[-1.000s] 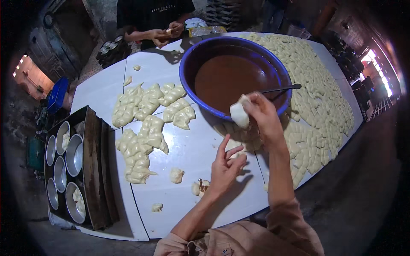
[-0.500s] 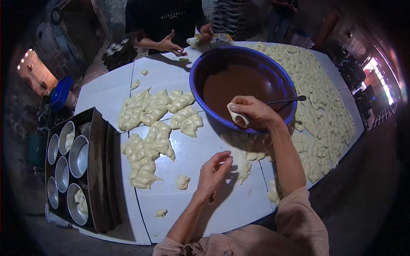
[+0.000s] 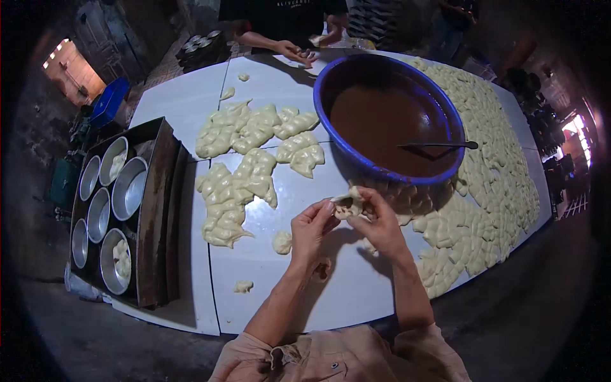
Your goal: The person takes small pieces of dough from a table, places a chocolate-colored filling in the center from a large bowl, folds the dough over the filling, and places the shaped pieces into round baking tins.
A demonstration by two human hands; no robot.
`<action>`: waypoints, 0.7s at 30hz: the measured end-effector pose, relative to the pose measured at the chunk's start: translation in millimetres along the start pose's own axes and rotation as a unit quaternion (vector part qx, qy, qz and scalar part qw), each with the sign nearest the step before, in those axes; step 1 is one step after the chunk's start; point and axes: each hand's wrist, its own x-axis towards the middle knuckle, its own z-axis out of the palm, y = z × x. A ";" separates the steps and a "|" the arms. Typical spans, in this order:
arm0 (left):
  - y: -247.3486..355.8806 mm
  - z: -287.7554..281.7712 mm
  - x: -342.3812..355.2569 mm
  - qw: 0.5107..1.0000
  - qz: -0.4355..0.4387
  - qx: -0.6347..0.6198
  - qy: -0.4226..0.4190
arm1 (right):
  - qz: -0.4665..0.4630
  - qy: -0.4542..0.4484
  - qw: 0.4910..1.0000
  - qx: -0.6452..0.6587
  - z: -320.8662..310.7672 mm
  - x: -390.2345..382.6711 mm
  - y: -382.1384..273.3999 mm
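Note:
Both hands meet below the blue bowl, pinching one pale dough piece (image 3: 346, 202) with brown filling in it: my left hand (image 3: 309, 230) grips its left edge, my right hand (image 3: 380, 228) its right side. The bowl (image 3: 322, 102) holds brown paste, with a dark-handled spoon (image 3: 469, 145) resting across it. Beside my left forearm lies a small dough piece with brown on it (image 3: 321, 270), partly hidden. Loose dough lumps (image 3: 281, 242) and larger clusters of soft dough (image 3: 232, 188) lie to the left of my hands.
Many flattened dough pieces (image 3: 490, 184) cover the right side of the white table (image 3: 172, 105). A dark metal tray (image 3: 159, 254) with round tins (image 3: 127, 191), some holding dough, stands at left. Across the table a co-worker (image 3: 280, 19) works dough with both hands. A blue crate (image 3: 108, 102) is beyond.
My right hand has come down from over the bowl with the dough piece, and my left hand has closed on it from the left. The co-worker's hands have moved apart and shifted.

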 end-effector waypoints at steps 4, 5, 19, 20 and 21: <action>0.8 -8.5 -11.3 0.996 0.004 0.093 0.012 | -0.176 0.059 0.954 -0.236 34.0 -17.2 5.3; -1.1 -8.7 -14.0 0.994 0.020 0.106 0.006 | -0.162 0.088 0.956 -0.230 38.5 -18.8 13.2; 34.4 -32.6 -9.4 0.982 -0.040 0.170 -0.078 | -0.075 0.003 0.997 -0.018 43.2 -33.2 13.9; 34.7 -29.0 -14.0 0.983 -0.028 0.159 -0.088 | -0.114 0.011 0.992 -0.058 43.0 -33.1 20.8; 35.2 -24.7 -23.2 0.982 -0.024 0.162 -0.091 | -0.163 0.047 0.985 -0.017 44.3 -29.0 36.2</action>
